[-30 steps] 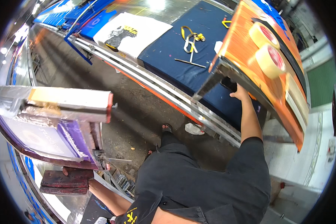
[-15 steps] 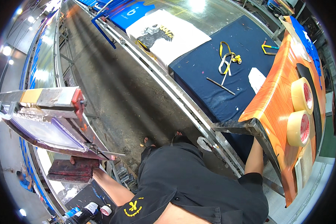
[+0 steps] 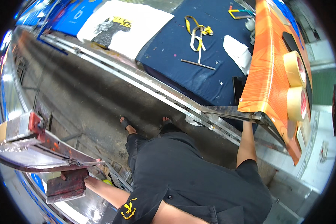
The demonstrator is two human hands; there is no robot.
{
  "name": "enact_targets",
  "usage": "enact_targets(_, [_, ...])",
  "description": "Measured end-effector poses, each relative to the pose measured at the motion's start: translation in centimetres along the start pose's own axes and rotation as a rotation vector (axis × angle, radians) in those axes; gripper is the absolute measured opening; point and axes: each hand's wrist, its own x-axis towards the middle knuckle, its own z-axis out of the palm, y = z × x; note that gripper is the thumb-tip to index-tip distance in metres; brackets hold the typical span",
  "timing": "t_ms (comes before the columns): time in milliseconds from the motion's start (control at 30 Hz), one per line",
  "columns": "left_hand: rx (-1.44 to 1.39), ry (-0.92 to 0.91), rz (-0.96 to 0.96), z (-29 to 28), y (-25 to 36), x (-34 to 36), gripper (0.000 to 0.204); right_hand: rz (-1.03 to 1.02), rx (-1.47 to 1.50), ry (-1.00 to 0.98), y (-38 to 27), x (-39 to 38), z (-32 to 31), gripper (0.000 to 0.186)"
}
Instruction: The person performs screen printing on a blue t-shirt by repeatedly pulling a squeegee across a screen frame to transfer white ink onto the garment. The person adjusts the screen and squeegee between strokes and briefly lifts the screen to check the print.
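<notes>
My left hand (image 3: 89, 182) grips a dark, red-stained squeegee (image 3: 66, 186), with the thumb over its upper edge. Just above it is a framed printing screen (image 3: 44, 155) with a metal bar and a red end block (image 3: 36, 125). On the right, my right forearm (image 3: 246, 143) reaches up behind a dark metal bar (image 3: 231, 111) and the orange-covered panel (image 3: 267, 86). The right hand itself is hidden there. Close above that bar stands a flat black object (image 3: 238, 89); whether my hand touches it cannot be told.
Across the aisle runs a long table with dark blue cloth (image 3: 164, 48), edged by a metal rail (image 3: 138, 80). On it lie a printed white cloth (image 3: 145, 22), a yellow strap (image 3: 188, 24), a metal T-shaped rod (image 3: 198, 64) and crumpled white paper (image 3: 235, 52). Two tape rolls (image 3: 295, 103) sit on the orange panel.
My view has swung to the right and the table has shifted leftward in it. The squeegee, still in my left hand, appears lower. The black object beside the orange panel has come into sight.
</notes>
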Motion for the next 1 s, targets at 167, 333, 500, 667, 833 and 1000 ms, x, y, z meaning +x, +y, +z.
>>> enact_targets(167, [0.321,0.131,0.018,-0.7,-0.6,9.4,0.055,0.244,0.089,-0.042,-7.0,-15.7,-3.2,0.048])
enact_targets(333, [0.638,0.295,0.003,-2.2,-0.7,18.2,0.050,-0.028,0.583,-0.682,-30.6,-26.3,-6.7,0.030])
enact_targets(500, [0.728,0.139,-0.116,3.1,-2.9,33.7,0.046,-0.556,1.016,-0.323,-51.5,-21.0,-11.7,0.019])
enact_targets(667, [0.830,0.044,-0.200,7.4,-9.5,41.2,0.042,-0.777,1.418,-0.274,-65.5,-15.3,-17.0,0.047])
enact_targets(833, [0.945,-0.035,-0.294,11.6,-17.3,46.7,0.040,-0.782,1.329,-0.404,-72.5,-11.2,-17.3,0.088])
enact_targets(1000, [1.086,-0.118,-0.320,16.3,-23.7,53.0,0.039,-0.670,1.768,-0.560,-72.3,-5.5,-13.2,0.084])
